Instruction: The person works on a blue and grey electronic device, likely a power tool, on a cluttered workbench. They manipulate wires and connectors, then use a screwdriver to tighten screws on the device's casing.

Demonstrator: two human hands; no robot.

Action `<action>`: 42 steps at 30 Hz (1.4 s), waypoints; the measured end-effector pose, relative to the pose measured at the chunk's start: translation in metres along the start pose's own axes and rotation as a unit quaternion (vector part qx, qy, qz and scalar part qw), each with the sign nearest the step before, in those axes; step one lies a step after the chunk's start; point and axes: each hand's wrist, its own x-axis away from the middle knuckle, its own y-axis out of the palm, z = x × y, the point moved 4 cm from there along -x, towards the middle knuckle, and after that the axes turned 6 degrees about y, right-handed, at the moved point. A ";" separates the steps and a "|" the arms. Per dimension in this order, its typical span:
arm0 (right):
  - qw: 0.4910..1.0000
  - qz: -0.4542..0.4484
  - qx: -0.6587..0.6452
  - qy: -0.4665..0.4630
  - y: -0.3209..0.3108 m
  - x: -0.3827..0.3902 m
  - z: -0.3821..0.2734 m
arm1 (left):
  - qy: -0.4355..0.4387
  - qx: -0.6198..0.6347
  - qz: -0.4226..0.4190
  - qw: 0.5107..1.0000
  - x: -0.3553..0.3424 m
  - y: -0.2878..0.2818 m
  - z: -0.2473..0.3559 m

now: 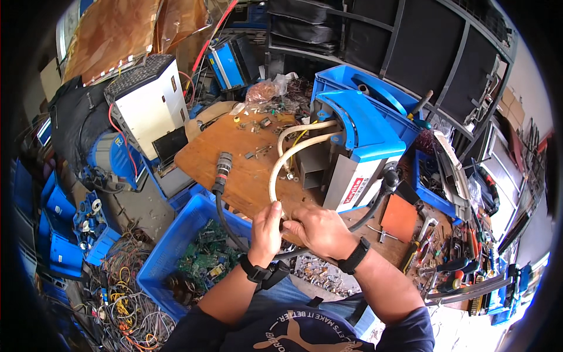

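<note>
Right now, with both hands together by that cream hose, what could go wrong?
If the left hand tugs hard on the cream hose, it might strain the connection or shift the blue-and-white machine.
With the right hand so close, a slipping grip could knock the two together.
The black cable loops near the wrists and could snag an arm, perhaps dragging small metal parts off the wooden table.

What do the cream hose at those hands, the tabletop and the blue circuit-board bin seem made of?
Cream hose: smooth, probably rubber or soft plastic; it bends in an even curve.
Tabletop: likely wood or board, dull sheen, from its brown surface.
Blue bin: apparently moulded plastic, smooth, coloured evenly.
</note>
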 end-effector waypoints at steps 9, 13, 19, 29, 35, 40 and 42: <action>1.000 0.007 0.025 -0.002 -0.011 0.001 -0.011 | 0.014 -0.051 -0.001 0.999 -0.001 -0.007 -0.005; 0.999 -0.005 0.049 -0.007 0.004 0.002 0.003 | 0.026 -0.065 -0.004 0.998 -0.001 -0.006 -0.011; 1.000 -0.008 -0.012 -0.004 0.001 0.001 0.002 | 0.012 -0.032 -0.002 0.999 -0.002 -0.009 -0.014; 0.998 0.028 -0.046 -0.020 0.010 0.005 0.012 | 0.049 -0.059 -0.005 0.997 -0.003 -0.005 -0.012; 0.999 0.036 -0.009 0.016 0.001 0.002 0.005 | 0.023 -0.060 -0.011 0.998 -0.001 -0.007 -0.011; 0.998 0.047 -0.029 0.030 0.009 0.002 0.015 | 0.005 -0.036 -0.010 0.999 -0.001 0.000 -0.011; 0.997 0.025 -0.030 0.059 0.005 0.001 0.013 | 0.010 -0.058 -0.020 0.998 -0.002 -0.003 -0.014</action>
